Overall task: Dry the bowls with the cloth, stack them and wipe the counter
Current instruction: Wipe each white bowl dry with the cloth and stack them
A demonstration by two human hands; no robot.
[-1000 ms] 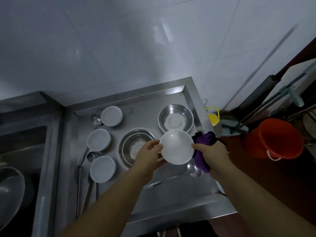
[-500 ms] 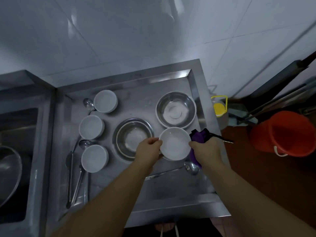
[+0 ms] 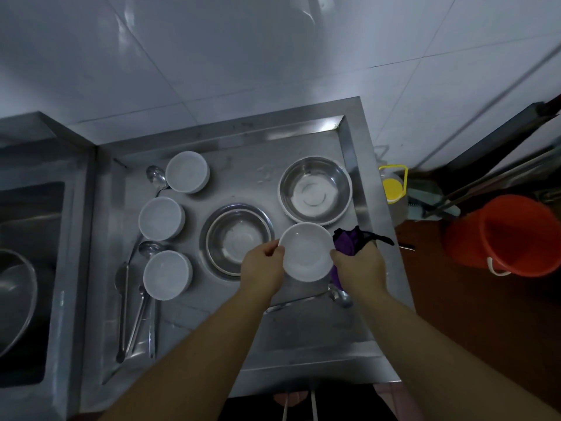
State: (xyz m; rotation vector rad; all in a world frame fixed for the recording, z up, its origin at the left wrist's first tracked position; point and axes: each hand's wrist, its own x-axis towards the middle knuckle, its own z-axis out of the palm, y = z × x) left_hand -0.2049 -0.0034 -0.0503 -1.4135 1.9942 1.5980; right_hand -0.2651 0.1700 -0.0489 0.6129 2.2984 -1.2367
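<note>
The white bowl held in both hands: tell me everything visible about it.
The white bowl is round, shallow and plain, ceramic or plastic by its look, its inside empty and facing the camera. The left hand grips its left rim; the right hand, which also bunches a purple cloth, grips its right rim. It is held above the steel counter.

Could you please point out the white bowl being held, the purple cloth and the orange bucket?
round white bowl (image 3: 306, 253): head view, centre of its inside.
bunched purple cloth (image 3: 347, 243): head view, fold above the right hand.
orange plastic bucket (image 3: 464, 238): head view, outer wall.
</note>
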